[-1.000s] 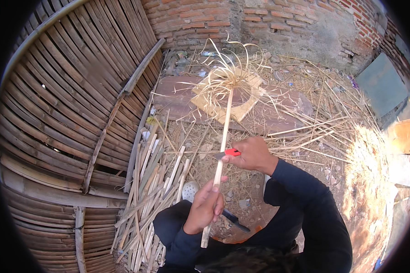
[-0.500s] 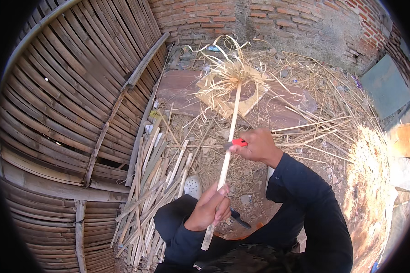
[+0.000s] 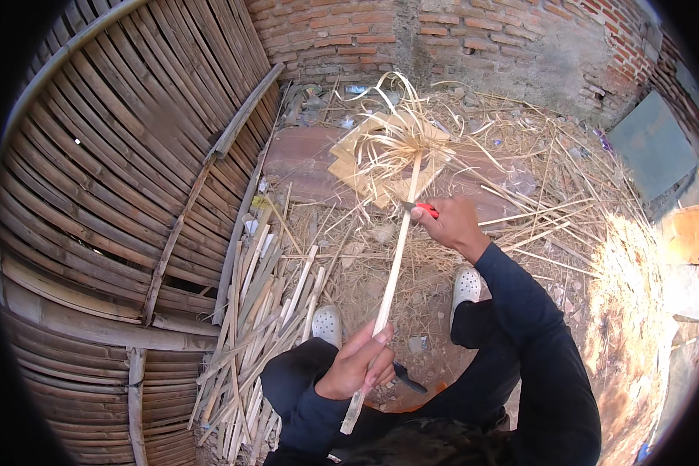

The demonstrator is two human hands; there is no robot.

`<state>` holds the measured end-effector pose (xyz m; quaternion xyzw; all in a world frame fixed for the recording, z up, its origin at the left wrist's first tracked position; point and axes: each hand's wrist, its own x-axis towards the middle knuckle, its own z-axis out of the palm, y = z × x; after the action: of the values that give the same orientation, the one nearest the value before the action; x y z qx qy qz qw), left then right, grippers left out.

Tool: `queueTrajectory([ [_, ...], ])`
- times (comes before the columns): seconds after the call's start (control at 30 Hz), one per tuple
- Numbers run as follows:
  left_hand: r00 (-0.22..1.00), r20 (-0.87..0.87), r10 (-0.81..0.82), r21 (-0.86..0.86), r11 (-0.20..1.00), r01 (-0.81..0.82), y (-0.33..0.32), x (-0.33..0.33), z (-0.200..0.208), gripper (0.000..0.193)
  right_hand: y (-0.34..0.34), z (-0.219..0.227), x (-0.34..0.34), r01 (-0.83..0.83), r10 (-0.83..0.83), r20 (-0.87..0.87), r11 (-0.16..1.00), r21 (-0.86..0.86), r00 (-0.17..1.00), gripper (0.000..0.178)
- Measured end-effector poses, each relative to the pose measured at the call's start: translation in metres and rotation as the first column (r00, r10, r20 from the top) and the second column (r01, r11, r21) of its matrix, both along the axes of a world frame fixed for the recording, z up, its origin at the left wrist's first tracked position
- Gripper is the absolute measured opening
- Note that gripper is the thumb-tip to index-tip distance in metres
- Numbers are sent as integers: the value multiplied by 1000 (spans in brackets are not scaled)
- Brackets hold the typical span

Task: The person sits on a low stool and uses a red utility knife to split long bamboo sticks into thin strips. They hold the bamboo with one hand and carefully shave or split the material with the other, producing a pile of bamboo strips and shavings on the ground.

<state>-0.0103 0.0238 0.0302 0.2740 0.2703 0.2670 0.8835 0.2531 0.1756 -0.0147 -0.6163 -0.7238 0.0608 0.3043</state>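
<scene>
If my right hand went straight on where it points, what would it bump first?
Probably the pale stick, right by the red-handled knife in your right hand, though depth is hard to judge.

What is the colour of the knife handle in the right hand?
The visible part of the knife handle is red; the head view shows it best.

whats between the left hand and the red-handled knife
In the head view, a stretch of the pale stick runs between the left hand and the red-handled knife, above littered ground.
</scene>
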Motion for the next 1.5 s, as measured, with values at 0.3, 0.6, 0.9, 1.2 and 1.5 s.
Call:
queueTrajectory([
  [0.3, 994, 108, 27, -61, 998, -20, 3, -8, -6, 16, -26, 7, -19, -354, 314, 199, 910, 215, 928, 63],
  [0.6, 996, 59, -73, -71, 995, 77, -11, -7, -5, 13, 6, 7, 22, -11, 3, 98, 997, 79, 995, 62],
  [0.9, 957, 288, 33, -246, 968, 41, -6, -10, -15, 12, -2, 1, -6, -48, 47, 30, 998, 29, 998, 62],
  [1.2, 850, 506, 145, -295, 956, 13, -3, -12, -31, 12, -42, 3, -46, -346, 340, 80, 935, 82, 937, 57],
  [1.5, 878, 461, 127, -273, 962, 4, -3, -15, -29, 11, -21, -1, -36, -221, 221, 13, 969, 112, 975, 61],
])
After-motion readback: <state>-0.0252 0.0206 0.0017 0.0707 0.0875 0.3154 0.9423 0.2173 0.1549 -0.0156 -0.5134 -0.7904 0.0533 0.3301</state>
